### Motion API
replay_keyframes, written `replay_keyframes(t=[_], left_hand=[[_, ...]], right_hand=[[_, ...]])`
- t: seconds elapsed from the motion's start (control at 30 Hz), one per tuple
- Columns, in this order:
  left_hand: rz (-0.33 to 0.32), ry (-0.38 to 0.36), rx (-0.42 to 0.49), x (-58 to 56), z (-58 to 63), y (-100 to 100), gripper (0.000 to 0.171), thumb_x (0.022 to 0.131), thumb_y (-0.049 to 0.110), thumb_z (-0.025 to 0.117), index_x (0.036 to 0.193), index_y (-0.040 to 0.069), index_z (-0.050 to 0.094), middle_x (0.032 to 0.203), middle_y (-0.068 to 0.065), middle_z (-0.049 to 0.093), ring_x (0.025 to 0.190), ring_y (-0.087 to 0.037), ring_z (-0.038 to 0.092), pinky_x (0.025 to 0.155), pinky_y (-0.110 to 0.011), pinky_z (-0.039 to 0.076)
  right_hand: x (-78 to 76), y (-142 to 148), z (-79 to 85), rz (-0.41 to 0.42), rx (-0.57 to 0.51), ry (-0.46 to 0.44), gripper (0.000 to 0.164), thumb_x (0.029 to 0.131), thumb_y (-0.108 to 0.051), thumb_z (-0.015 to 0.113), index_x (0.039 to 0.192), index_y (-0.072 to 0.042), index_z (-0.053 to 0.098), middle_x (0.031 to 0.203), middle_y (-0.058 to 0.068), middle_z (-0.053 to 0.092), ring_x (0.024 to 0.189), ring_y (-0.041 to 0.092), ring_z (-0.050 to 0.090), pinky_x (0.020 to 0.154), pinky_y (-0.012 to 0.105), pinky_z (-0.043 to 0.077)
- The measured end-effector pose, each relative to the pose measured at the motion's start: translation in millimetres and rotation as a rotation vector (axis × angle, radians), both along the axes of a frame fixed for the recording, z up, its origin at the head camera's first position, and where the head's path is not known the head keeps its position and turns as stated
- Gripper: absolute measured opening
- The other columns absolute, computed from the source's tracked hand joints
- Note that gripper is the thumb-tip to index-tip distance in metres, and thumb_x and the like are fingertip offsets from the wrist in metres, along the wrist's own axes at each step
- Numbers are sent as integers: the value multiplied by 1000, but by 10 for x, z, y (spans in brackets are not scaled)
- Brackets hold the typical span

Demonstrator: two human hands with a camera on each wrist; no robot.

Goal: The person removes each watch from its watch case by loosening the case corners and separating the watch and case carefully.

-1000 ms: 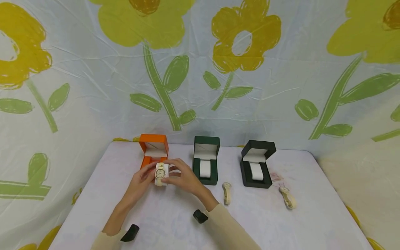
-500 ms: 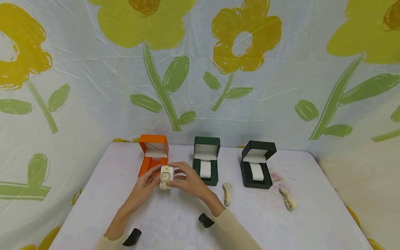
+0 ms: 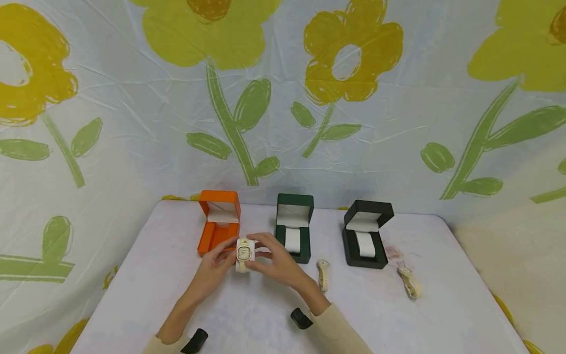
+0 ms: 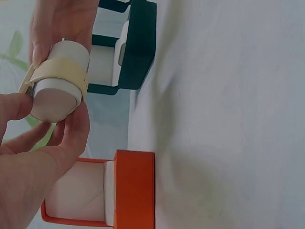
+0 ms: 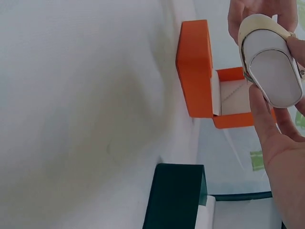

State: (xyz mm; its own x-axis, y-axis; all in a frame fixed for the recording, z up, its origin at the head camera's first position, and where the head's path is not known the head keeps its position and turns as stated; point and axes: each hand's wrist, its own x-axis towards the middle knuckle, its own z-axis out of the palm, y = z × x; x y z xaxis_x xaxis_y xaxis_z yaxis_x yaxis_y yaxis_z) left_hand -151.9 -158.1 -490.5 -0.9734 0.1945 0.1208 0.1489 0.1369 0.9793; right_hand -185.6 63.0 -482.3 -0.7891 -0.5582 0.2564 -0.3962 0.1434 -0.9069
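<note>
A cream-strapped wristwatch with a squarish gold-rimmed face is wrapped around a white watch cushion. My left hand holds the cushion by its left end, and my right hand pinches it and the watch from the right. Both hold it raised in front of the orange watch box, whose lid stands up and whose inside shows no cushion. In the right wrist view the cushion's flat rounded end faces the camera, between fingers and thumb.
An opened green watch box and an opened black watch box, each with a white cushion inside, stand to the right. Two more cream-strapped watches lie on the white-covered table: one watch before the green box, another watch at the right.
Both hands have carried the cushion and watch rightward and slightly toward me, away from the orange box. More of that box's inside now shows.
</note>
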Motion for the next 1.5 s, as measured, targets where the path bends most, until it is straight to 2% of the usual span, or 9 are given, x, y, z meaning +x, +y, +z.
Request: replay_keyframes(t=[0.1, 0.3, 0.57, 0.73, 0.87, 0.97, 1.27, 1.5], left_hand=[[1, -3, 3, 5, -13, 46, 47, 104, 11, 61, 149, 2, 51, 143, -20, 56, 121, -36, 60, 96, -18, 50], [23, -12, 0, 6, -35, 116, 45, 103, 10, 62, 146, 1, 54, 140, -18, 58, 120, -35, 60, 99, -17, 48], [33, -37, -4, 8, -50, 162, 47, 102, 13, 65, 146, 1, 53, 140, -17, 59, 125, -38, 58, 102, -25, 49], [-13, -35, -10, 5, -65, 136, 52, 102, 13, 65, 149, 0, 49, 143, -18, 55, 127, -42, 55, 101, -17, 46], [-92, -26, 2, 10, -67, 90, 59, 101, 12, 66, 153, 0, 41, 149, -21, 48, 129, -46, 51, 100, -20, 48], [-114, -18, 11, 12, -69, 81, 61, 100, 10, 67, 154, -1, 40, 149, -22, 47, 128, -46, 51, 98, -22, 50], [-59, -12, 32, 23, -93, 102, 59, 98, 5, 69, 150, -5, 45, 144, -24, 52, 123, -44, 56, 95, -19, 52], [-68, 3, 19, 25, -110, 82, 58, 97, 6, 70, 149, -4, 47, 145, -23, 52, 120, -40, 61, 94, -22, 53]], right_hand=[[19, 30, -19, 20, -3, 38, 66, 91, -11, 81, 149, -7, 49, 146, 8, 48, 126, 29, 52, 104, 46, 51], [41, 36, -62, 42, 42, 155, 76, 86, -15, 86, 151, -12, 46, 149, 7, 45, 134, 25, 46, 105, 42, 50], [29, 29, -79, 54, 59, 236, 82, 82, -13, 89, 152, -11, 45, 150, 6, 45, 135, 21, 46, 106, 41, 49], [23, 36, -75, 38, 60, 224, 80, 81, -12, 89, 150, -11, 48, 148, 4, 47, 134, 19, 48, 108, 40, 48], [27, 31, -53, 33, 57, 209, 79, 82, -11, 88, 150, -12, 49, 147, 3, 48, 133, 18, 48, 108, 41, 48], [23, 25, -58, 40, 50, 217, 79, 81, -9, 88, 150, -12, 48, 147, 3, 48, 133, 19, 49, 108, 41, 48], [6, 7, -102, 45, 86, 214, 82, 80, -12, 90, 150, -13, 47, 148, 0, 46, 131, 17, 48, 109, 38, 47], [11, 7, -120, 52, 74, 265, 79, 81, -13, 90, 148, -9, 48, 146, 4, 49, 129, 18, 50, 106, 42, 49]])
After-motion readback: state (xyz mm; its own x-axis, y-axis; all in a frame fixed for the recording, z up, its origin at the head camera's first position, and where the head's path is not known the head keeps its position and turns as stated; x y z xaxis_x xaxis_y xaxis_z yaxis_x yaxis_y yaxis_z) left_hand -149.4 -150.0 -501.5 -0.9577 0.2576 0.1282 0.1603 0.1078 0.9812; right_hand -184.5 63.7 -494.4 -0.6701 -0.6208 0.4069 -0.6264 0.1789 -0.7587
